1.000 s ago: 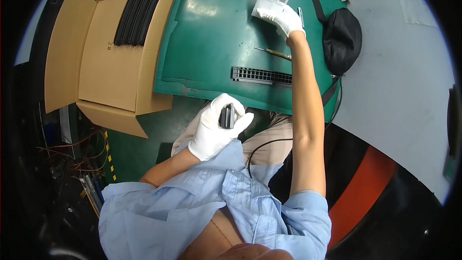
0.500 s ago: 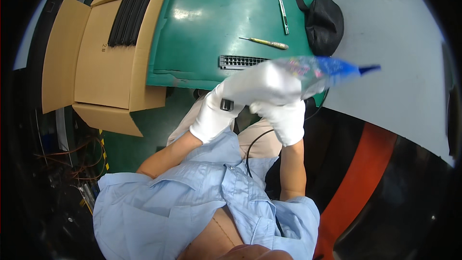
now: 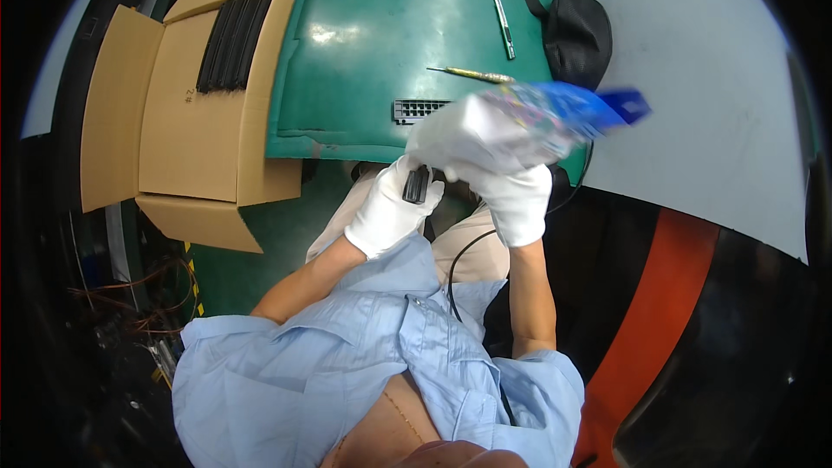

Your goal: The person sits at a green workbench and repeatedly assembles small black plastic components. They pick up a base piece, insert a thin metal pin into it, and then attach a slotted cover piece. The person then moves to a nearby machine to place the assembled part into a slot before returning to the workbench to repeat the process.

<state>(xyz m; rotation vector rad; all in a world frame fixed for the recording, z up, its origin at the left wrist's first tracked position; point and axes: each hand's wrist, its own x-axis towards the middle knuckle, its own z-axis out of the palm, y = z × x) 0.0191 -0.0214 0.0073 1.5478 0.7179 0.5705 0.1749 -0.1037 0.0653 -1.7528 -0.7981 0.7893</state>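
Note:
My left hand (image 3: 386,212), in a white glove, is closed around a small black plastic piece (image 3: 416,185); one end sticks out between the fingers. My right hand (image 3: 520,208), gloved in white as well, grips the lower side of a soft white bag (image 3: 485,134) with a printed, bright blue end. Motion blurs the bag, and its contents cannot be made out. It hangs over the front edge of the green mat, its left end close above my left hand. Behind the bag lies a dark slotted strip (image 3: 416,111), partly covered by it.
A yellowish screwdriver (image 3: 472,74) and a slim utility knife (image 3: 504,30) lie on the green mat (image 3: 373,61). Beside them is a black pouch (image 3: 576,39) with a strap. An open cardboard box (image 3: 191,152) at left holds black strips (image 3: 234,42). A grey tabletop (image 3: 693,113) extends right.
The bag's blue end has swung left and slightly up, and the bag looks more bunched. The black piece in my left hand has turned and shows more of its length.

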